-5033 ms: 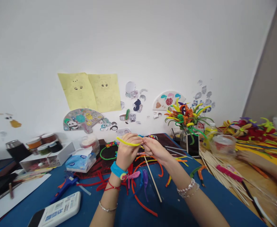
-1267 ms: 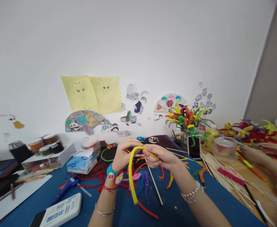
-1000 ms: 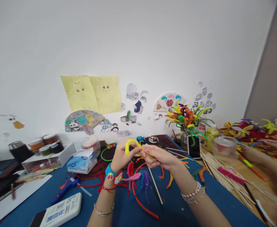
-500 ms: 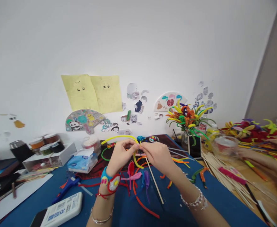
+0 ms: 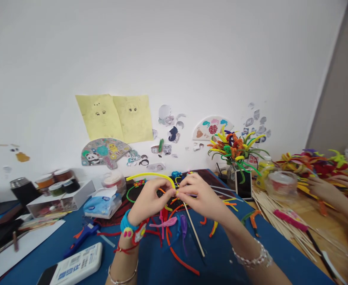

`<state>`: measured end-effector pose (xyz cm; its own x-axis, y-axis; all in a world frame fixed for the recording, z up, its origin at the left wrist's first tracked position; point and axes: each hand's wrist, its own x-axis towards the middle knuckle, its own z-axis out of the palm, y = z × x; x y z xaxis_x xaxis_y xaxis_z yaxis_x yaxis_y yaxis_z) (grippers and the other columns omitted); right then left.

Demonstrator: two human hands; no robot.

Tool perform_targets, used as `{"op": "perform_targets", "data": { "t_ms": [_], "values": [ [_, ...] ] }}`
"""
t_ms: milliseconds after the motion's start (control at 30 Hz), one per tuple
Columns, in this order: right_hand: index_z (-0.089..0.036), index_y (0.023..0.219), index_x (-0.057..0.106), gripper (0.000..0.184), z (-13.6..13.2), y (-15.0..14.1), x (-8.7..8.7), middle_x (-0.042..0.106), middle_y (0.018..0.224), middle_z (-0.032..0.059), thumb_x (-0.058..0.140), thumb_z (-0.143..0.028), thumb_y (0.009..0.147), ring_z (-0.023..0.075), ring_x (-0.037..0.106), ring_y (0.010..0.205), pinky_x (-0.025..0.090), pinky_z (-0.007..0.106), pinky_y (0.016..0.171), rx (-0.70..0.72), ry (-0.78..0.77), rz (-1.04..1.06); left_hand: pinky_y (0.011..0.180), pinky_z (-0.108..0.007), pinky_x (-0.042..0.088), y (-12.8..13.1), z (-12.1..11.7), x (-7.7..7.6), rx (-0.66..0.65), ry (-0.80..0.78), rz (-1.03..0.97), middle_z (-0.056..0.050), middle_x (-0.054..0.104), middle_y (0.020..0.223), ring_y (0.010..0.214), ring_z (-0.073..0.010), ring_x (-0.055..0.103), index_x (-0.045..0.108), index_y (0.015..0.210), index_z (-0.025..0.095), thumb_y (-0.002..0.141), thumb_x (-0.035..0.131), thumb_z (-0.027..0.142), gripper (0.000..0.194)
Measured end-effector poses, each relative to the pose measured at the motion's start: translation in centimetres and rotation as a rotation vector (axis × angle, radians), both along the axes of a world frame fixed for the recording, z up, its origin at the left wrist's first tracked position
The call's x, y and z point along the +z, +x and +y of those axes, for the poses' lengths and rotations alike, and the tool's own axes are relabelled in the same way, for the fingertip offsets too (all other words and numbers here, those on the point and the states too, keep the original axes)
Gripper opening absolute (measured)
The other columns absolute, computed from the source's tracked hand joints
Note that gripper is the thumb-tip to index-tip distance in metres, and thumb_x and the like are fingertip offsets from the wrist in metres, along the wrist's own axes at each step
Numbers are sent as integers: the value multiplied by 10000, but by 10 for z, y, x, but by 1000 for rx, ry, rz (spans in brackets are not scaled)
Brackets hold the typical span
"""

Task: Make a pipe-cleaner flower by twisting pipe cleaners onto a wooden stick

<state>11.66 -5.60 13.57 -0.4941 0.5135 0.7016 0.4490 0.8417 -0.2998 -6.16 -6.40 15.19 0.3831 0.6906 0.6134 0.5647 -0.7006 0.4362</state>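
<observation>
My left hand (image 5: 150,200) is closed in a pinch on a yellow pipe cleaner (image 5: 150,174), whose long end arches out to the left. Thumb and fingertips of my right hand (image 5: 204,200) meet the left ones, pinching the yellow pipe cleaner at the head of a thin wooden stick (image 5: 195,230). The stick slants down toward the front; its top is hidden by the fingers. Below the hands lie a pink knotted piece (image 5: 165,222), a purple piece (image 5: 184,227) and an orange pipe cleaner (image 5: 178,257) on the blue mat (image 5: 144,267).
A blue glue gun (image 5: 80,239), a white case (image 5: 74,266) and a tissue pack (image 5: 102,202) stand left. At right are a vase of pipe-cleaner flowers (image 5: 236,148), a phone (image 5: 244,185) and wooden sticks (image 5: 278,221). Another person's hand (image 5: 322,189) works at far right.
My right hand's fingers have uncurled and shifted slightly. The yellow loop below my hands has drawn up, showing less. The other person's hands have moved farther back.
</observation>
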Motion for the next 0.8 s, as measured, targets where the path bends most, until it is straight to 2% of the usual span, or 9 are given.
{"op": "perform_targets", "data": {
  "t_ms": [67,133,233,300,367,433,567,700,800],
  "values": [
    [-182,669,638,207,-6,-6,-2,596,801,37,500,-220,818,183,447,904,341,364,833,-159,189,2,619,-217,379,1,3,-2,-12,-67,-62,-7,560,653,627,-107,492,541,656,136,763,519,312,206],
    [-179,725,638,168,-9,-9,-4,601,826,44,497,-180,815,203,422,948,308,400,875,-260,346,-16,611,-214,383,1,7,-5,-39,-164,-157,-4,551,649,617,-102,485,534,660,133,760,519,327,219],
    [-171,826,633,161,-7,-10,-6,607,849,46,477,-136,817,204,408,977,281,402,919,-270,512,-90,539,-197,358,1,13,-10,-53,-301,-280,16,509,594,548,-81,443,522,657,129,747,535,346,235],
    [-170,834,634,164,-2,-10,-7,608,849,47,474,-139,818,202,409,983,291,392,918,-223,532,-100,502,-190,337,1,15,-11,-54,-353,-321,25,493,558,511,-71,425,518,636,127,740,545,344,242],
    [-175,798,641,161,3,-9,-7,604,840,49,481,-164,817,203,419,971,319,385,890,-174,456,-41,498,-191,346,1,14,-10,-84,-379,-347,22,503,540,502,-73,441,518,620,124,743,546,338,248],
    [-180,758,647,176,5,-8,-5,598,827,49,483,-192,819,192,446,928,354,365,845,-117,314,59,523,-202,382,4,11,-8,-135,-383,-403,13,524,553,513,-82,477,531,646,122,758,531,336,242],
    [-173,744,648,201,5,0,3,594,798,47,474,-233,826,154,510,811,400,313,774,66,-21,222,593,-234,448,12,3,-5,-205,-276,-521,-18,589,709,594,-104,544,568,790,133,770,528,309,182],
    [-148,767,632,227,5,9,8,594,790,47,459,-280,831,137,539,761,426,267,716,278,-359,256,658,-240,459,16,1,-6,-178,-96,-386,-51,629,839,720,-131,577,615,871,156,776,526,253,163],
    [-134,781,630,243,7,12,8,596,795,44,474,-317,818,134,549,766,430,258,711,383,-528,275,680,-251,459,15,3,-8,-143,2,-272,-60,639,861,747,-138,581,635,882,164,787,509,235,173]
  ]
}}
